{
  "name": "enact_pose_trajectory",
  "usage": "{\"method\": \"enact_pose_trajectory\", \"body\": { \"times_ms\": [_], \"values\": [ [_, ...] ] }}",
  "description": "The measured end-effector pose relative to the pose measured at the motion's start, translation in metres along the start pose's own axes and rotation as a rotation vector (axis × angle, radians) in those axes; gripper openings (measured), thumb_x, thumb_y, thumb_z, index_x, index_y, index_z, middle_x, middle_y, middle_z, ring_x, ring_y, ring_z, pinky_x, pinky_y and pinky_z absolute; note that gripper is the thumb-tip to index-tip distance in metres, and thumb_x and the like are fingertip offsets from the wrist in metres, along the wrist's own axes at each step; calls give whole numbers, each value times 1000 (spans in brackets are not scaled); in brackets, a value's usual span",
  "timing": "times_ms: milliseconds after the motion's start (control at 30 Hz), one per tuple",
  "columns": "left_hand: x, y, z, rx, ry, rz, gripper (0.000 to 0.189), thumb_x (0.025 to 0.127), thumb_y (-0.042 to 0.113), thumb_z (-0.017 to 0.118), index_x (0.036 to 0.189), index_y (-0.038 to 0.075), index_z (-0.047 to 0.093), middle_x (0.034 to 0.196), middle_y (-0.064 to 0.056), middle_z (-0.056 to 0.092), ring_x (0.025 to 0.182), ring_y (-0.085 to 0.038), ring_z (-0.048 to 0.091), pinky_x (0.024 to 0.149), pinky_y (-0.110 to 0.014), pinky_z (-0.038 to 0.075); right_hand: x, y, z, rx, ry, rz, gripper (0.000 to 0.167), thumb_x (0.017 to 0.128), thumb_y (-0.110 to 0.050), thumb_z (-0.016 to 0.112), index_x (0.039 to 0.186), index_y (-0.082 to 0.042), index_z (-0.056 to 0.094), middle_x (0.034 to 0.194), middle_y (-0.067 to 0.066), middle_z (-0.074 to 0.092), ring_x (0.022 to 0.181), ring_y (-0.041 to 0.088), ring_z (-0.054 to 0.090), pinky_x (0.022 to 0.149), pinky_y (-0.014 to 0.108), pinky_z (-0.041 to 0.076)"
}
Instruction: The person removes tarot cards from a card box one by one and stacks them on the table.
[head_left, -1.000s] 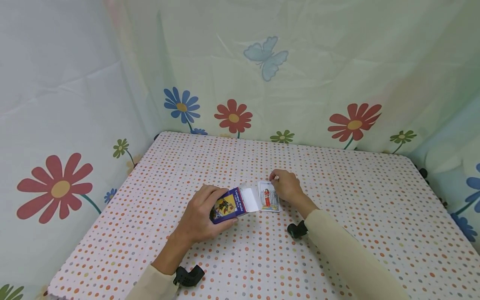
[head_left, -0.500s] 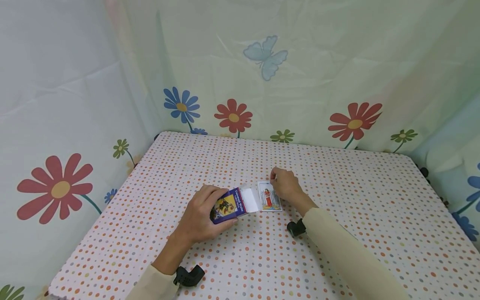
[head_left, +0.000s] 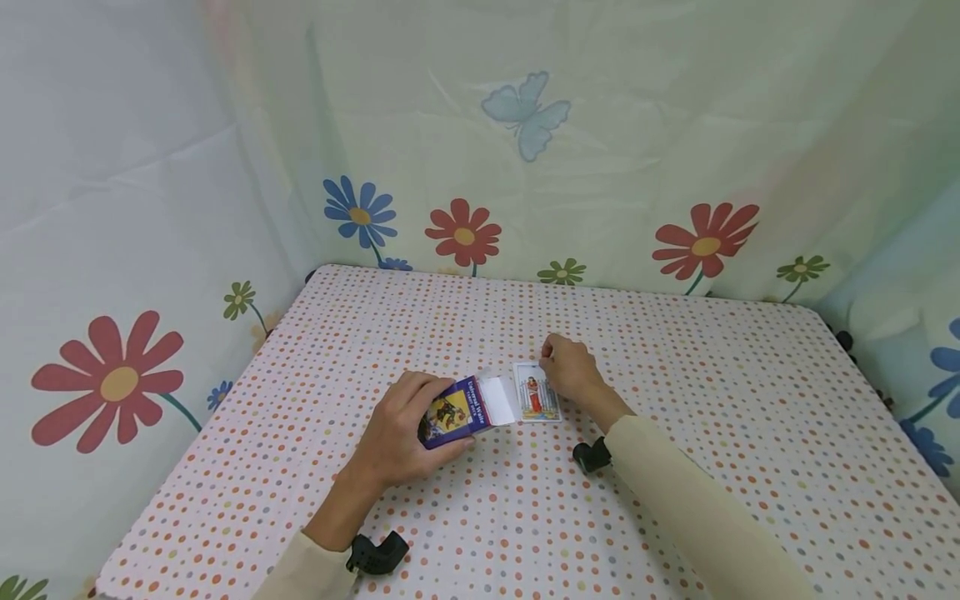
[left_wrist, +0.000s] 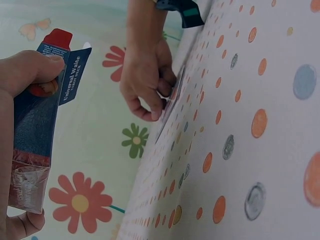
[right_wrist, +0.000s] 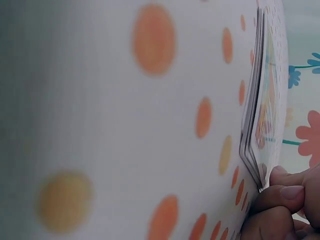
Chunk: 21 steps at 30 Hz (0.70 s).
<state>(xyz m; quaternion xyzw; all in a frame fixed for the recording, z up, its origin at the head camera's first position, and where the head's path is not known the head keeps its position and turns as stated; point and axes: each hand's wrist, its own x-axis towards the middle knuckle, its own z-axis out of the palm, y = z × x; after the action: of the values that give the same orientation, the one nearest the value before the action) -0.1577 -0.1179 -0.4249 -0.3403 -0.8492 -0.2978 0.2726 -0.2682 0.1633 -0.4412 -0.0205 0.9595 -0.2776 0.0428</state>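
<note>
My left hand grips a purple tarot card box with "Universal Waite" on its front. The box's white end flap stands out to the right, and the left wrist view shows the box held up off the table. Just right of the flap, a small stack of tarot cards lies face up, a red-robed figure on top. My right hand pinches the far right corner of the stack with curled fingers. In the right wrist view, several card edges show slightly apart, with fingertips at their corner.
A white tablecloth with coloured dots covers the table. Hanging cloth printed with flowers and a butterfly encloses the back and sides. Black wrist devices sit at the left cuff and right cuff.
My right hand has shifted slightly away from me, and its fingers have closed in at the card corner. The top card has turned a little. My left hand and the box stay put.
</note>
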Motion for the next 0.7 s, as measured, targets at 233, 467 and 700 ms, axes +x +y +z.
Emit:
{"method": "enact_pose_trajectory", "body": {
  "times_ms": [233,467,700],
  "values": [
    [0,0,0,-5,-1,5,69,75,48,84,128,8,63,116,-3,62,101,-16,57,79,-34,52,-4,3,-3,74,1,41,9,104,-15,55,107,-7,55,84,10,61,66,19,54,57,29,42],
    [0,-1,0,-5,3,11,69,75,45,86,128,9,63,116,-3,62,101,-17,57,79,-34,52,-10,6,-5,135,39,56,14,105,-16,52,113,-5,54,84,10,61,67,19,55,57,29,43],
    [-1,-2,2,-2,-1,8,69,76,49,84,129,9,63,117,-3,62,102,-16,57,80,-34,52,-14,7,-5,201,91,91,16,104,-17,54,113,-3,56,80,10,60,66,20,55,55,30,43]
  ]
}}
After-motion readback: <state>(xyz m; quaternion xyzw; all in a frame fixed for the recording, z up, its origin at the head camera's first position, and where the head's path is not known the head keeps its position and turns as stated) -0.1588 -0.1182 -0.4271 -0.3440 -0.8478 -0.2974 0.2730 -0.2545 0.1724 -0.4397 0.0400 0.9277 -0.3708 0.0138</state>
